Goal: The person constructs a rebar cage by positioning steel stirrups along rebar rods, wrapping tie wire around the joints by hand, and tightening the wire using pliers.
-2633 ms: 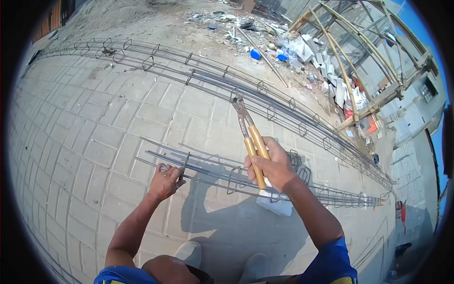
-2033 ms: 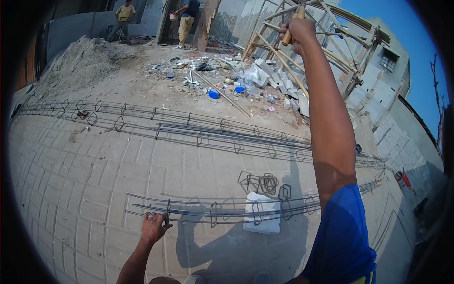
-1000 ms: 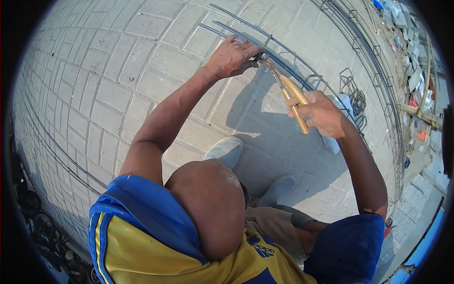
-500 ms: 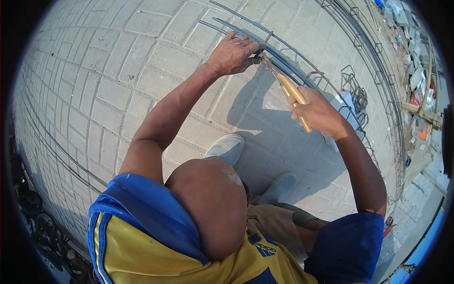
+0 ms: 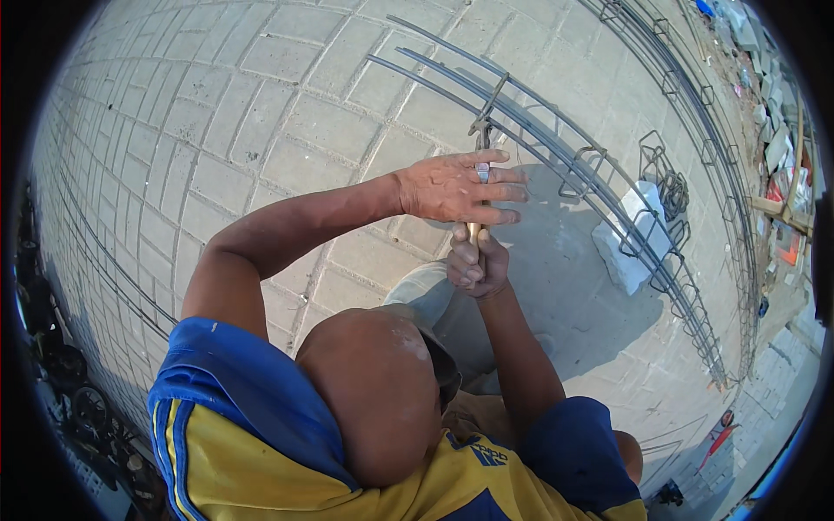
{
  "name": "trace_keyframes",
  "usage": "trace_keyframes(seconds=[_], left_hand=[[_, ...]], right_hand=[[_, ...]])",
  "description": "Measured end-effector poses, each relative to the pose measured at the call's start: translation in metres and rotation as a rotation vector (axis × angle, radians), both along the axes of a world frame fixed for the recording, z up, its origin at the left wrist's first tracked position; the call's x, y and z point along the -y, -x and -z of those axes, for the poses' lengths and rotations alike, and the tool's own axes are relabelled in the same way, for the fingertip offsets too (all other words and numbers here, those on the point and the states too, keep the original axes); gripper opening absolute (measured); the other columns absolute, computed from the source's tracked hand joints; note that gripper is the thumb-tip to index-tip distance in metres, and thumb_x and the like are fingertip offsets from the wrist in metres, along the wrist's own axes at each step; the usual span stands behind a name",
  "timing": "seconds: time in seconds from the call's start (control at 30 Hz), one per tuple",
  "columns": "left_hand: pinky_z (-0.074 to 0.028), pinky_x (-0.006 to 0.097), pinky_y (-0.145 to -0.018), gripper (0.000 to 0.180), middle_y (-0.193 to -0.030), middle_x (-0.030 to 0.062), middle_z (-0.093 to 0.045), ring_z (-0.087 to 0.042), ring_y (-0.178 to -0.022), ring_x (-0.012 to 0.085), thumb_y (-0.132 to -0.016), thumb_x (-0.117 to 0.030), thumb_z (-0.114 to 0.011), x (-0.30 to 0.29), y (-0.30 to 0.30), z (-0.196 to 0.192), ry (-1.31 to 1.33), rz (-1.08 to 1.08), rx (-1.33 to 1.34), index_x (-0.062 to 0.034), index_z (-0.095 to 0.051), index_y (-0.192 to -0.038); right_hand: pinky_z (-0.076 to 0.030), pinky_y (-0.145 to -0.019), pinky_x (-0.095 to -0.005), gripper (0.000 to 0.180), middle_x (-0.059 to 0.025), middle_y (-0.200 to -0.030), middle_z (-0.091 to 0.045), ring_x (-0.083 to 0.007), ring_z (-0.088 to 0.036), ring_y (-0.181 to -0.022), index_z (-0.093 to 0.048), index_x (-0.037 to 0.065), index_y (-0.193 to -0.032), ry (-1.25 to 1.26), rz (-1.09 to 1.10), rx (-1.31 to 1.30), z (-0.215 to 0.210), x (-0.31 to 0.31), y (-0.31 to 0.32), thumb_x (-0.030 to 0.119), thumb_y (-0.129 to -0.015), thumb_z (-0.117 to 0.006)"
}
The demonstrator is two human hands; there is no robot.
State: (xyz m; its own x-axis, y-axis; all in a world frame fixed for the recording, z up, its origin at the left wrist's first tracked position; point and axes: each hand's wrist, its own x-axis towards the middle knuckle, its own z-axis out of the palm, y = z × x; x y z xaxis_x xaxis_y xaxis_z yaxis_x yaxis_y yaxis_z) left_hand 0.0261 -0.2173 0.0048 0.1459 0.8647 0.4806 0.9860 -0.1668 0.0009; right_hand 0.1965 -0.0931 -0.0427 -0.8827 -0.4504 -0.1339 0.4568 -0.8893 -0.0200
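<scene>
Gripping the pincers (image 5: 484,142) by the handles with a closed right hand (image 5: 477,259), one golden-brown handle end visible above the fist. Holding the left hand (image 5: 453,189) open over the middle of the tool, fingers straight and a little apart, with a silver-coloured ring (image 5: 483,170) on one. Cannot tell how firmly the left palm presses on the pincers. Pointing away from the body with the metal head, right at the near corner of a square stirrup (image 5: 495,97). Inside that stirrup, several dark steel bars (image 5: 537,137), running on through more stirrups toward the lower right, with free ends at the upper left. Beneath the bars farther along, a white block (image 5: 618,247) on the paving (image 5: 287,113), and just beside it a heap of loose stirrups (image 5: 673,191). Beyond, a longer cage (image 5: 695,95) with bars enclosed in its stirrups. At the far right, crumpled red and white plastic (image 5: 784,181) among rubble, contents too small to tell.
</scene>
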Motion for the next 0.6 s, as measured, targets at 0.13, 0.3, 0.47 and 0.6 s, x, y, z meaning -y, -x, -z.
trace_keyframes(seconds=[0.13,0.3,0.47,0.6], left_hand=[[-0.053,0.038,-0.089,0.026,-0.105,0.005,-0.07,-0.069,-0.099,0.0251,-0.075,-0.023,-0.07,-0.027,0.014,-0.013,0.526,0.053,0.074,-0.0141,-0.064,-0.098],[-0.054,0.036,-0.074,0.012,-0.065,0.0056,-0.062,-0.068,-0.067,0.0254,-0.074,-0.018,-0.065,-0.044,0.002,-0.012,0.457,-0.093,0.118,-0.0101,-0.062,-0.082],[-0.054,0.037,-0.072,0.011,-0.066,0.0058,-0.062,-0.067,-0.067,0.0261,-0.077,-0.019,-0.064,-0.044,-0.009,0.007,-0.284,0.11,0.184,-0.0106,-0.064,-0.085],[-0.055,0.04,-0.067,0.013,-0.07,0.008,-0.065,-0.069,-0.069,0.0284,-0.078,-0.018,-0.063,-0.067,-0.015,0.0,0.205,-0.09,0.291,-0.0094,-0.066,-0.086]], right_hand=[[-0.052,-0.051,-0.0358,0.04,-0.009,-0.072,-0.064,-0.0206,-0.063,-0.056,-0.06,0.001,-0.107,-0.409,-0.088,0.209,-0.027,-0.009,0.003,0.035,-0.089,-0.071],[-0.051,-0.049,-0.0312,0.026,-0.0106,-0.072,-0.064,-0.0215,-0.064,-0.055,-0.06,-0.002,-0.098,-2.471,-0.237,-0.11,-0.085,-0.017,0.02,0.013,-0.083,-0.074],[-0.05,-0.048,-0.0332,0.023,-0.0099,-0.069,-0.063,-0.0203,-0.065,-0.056,-0.061,0.0,-0.092,-0.966,-0.358,0.238,-0.081,-0.044,0.016,0.015,-0.081,-0.073],[-0.053,-0.056,-0.04,0.028,-0.0132,-0.073,-0.067,-0.0274,-0.068,-0.063,-0.062,0.001,-0.093,-1.581,-0.498,0.307,-0.084,-0.071,0.03,0.025,-0.082,-0.069]])
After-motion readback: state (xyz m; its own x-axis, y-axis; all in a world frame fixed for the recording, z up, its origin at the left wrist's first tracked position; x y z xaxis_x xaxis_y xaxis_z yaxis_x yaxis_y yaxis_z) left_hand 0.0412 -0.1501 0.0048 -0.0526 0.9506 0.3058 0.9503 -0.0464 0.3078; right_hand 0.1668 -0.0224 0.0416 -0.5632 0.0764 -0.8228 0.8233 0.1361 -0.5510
